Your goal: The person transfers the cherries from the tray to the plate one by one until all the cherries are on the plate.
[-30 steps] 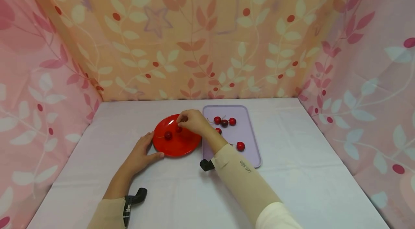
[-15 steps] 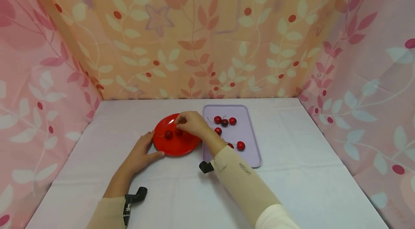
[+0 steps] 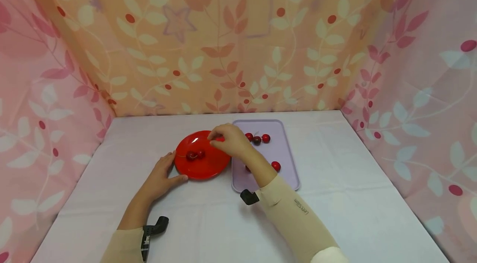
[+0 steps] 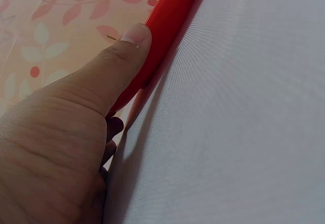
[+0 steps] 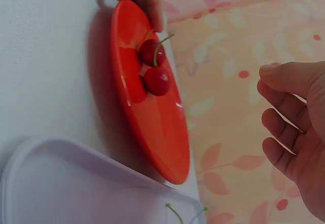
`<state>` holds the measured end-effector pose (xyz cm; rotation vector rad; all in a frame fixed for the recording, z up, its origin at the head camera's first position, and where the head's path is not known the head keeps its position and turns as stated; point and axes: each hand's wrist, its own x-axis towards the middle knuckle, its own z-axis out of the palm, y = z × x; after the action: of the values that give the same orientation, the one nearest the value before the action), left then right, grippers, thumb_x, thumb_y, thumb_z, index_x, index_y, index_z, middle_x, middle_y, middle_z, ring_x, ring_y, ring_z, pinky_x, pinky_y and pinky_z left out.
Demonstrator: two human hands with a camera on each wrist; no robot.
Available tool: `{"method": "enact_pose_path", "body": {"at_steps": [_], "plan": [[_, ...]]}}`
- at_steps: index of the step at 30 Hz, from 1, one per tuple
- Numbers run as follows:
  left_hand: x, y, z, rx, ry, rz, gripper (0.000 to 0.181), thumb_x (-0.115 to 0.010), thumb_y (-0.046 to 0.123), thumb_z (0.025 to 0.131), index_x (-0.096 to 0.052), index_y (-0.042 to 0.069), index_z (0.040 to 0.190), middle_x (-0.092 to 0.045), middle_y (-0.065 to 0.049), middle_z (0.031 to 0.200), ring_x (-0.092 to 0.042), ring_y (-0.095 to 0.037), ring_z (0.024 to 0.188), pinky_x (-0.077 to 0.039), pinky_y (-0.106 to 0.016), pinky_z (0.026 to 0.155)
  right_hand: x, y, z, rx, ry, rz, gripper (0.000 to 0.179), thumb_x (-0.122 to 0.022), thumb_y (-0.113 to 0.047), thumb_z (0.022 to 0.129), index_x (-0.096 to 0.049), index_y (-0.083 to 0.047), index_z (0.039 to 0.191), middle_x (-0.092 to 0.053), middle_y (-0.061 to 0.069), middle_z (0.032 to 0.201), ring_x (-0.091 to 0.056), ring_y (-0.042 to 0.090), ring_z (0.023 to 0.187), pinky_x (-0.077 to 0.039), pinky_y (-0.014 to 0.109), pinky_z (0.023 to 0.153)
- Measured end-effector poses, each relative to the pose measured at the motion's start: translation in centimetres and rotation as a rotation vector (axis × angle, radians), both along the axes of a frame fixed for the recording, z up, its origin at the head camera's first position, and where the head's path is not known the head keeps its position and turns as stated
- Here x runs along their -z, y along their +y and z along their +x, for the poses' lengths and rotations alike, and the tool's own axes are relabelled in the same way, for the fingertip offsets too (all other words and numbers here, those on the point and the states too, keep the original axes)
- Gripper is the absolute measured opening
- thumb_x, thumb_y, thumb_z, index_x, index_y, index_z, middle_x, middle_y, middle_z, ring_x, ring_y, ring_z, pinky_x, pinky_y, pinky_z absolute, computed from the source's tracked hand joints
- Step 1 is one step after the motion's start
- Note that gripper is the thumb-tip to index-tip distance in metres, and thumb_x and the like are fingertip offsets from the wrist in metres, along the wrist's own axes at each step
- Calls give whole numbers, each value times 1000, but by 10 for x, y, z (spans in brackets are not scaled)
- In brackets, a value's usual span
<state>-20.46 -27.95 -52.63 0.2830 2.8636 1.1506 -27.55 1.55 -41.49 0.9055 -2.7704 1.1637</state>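
My left hand (image 3: pixel 161 178) rests against the near left edge of a round red plate (image 3: pixel 208 167), its thumb and fingers spread along the rim. In the left wrist view the straight thumb (image 4: pixel 119 56) touches the rim. Two red cherries with green stems lie side by side on the plate: one cherry (image 5: pixel 151 52) nearer the left hand, the other cherry (image 5: pixel 157 81) beside it. Over the plate's right side hovers my right hand (image 3: pixel 229 141), holding nothing. Its thumb tip meets the index finger, and the other fingers are loosely bent.
A lilac tray (image 3: pixel 288 172) stands right of the plate with several cherries, among them a dark cherry (image 3: pixel 256 141) and a red cherry (image 3: pixel 275 166). The right forearm hides part of it. Patterned curtains (image 3: pixel 238 47) enclose the white table (image 3: pixel 335 163).
The right hand has let go of a cherry, which now lies beside the other on the plate, and has drawn back slightly to the right. The left hand keeps its place.
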Motion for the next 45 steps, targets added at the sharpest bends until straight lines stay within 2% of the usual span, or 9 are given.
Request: {"method": "enact_pose_path", "body": {"at_steps": [7,14,21,28,31,37,45], "plan": [[0,0,2,1,16,12,108,-80,58,82,-23,18,165,-26,-17,168,-17,-45,154,-27,-74,114,-18,25,19,-10,53,-40,11,-76,-17,93,-78,-21,103,-72,-11,101,-61,14,103,-52,34,92],[1,0,1,4,32,16,106,-79,57,83,-23,19,165,-28,-16,168,-19,-44,154,-28,-73,114,-21,49,29,24,63,-47,11,-77,-16,92,-77,-23,100,-70,-12,99,-61,12,101,-54,37,95],[1,1,1,2,30,14,106,-80,57,82,-24,20,165,-28,-16,168,-18,-45,154,-28,-74,113,-12,73,33,68,74,-50,10,-78,-15,91,-78,-21,99,-71,-9,100,-64,24,104,-56,41,93],[3,0,0,0,23,11,107,-79,59,81,-23,23,165,-28,-13,168,-18,-42,155,-30,-73,113,-4,94,36,96,107,-31,12,-79,-13,89,-78,-22,98,-72,-8,100,-60,13,98,-54,39,90],[3,0,0,-2,20,6,108,-79,60,81,-23,22,165,-28,-14,168,-18,-43,155,-31,-73,112,-2,103,38,105,114,-25,12,-80,-13,89,-79,-19,99,-72,-7,99,-60,14,98,-53,37,90],[3,-1,1,-1,23,3,108,-79,60,81,-23,22,165,-28,-14,168,-18,-43,155,-29,-73,113,6,118,40,148,65,8,13,-79,-13,90,-78,-18,101,-72,-6,103,-60,17,107,-51,42,99],[3,-1,-1,5,15,8,108,-79,60,81,-22,23,165,-26,-15,168,-16,-43,155,-26,-73,115,20,132,36,158,-4,48,18,-78,-14,90,-77,-13,109,-71,-2,105,-62,22,106,-51,47,99]]}}
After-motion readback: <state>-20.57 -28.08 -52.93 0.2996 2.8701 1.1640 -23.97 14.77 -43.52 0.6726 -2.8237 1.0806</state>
